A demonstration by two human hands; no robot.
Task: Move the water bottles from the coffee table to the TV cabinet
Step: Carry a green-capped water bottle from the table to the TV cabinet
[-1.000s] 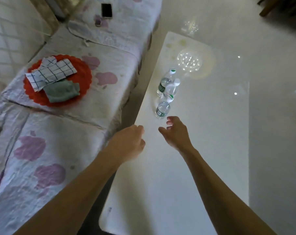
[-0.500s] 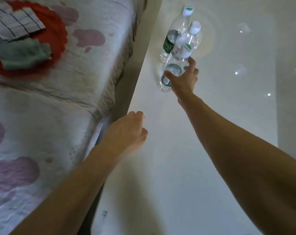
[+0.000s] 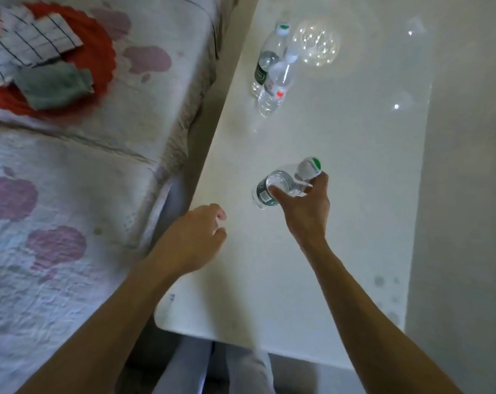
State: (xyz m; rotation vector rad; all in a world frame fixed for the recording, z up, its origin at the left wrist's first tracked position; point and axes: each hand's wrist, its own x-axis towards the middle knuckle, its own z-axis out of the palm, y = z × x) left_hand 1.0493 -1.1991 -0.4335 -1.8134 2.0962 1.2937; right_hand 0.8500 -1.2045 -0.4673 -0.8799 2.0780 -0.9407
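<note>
Left hand [image 3: 195, 231]: over the near left edge of the white glossy table [image 3: 298, 280], fingers loosely curled, holding nothing.

Right hand [image 3: 305, 207]: just beyond it, thumb and fingers wrapped round the shoulder of a clear plastic water bottle with a green-and-white cap [image 3: 281, 186]. Bottle tilted, cap away and right, base toward the left hand; can't tell if the base touches the table.

Farther ahead, slightly left: green-capped clear bottle [image 3: 268, 58] and white-capped clear bottle [image 3: 275, 83], upright, close together. Free left hand likely suits them. TV cabinet not in view.
</note>
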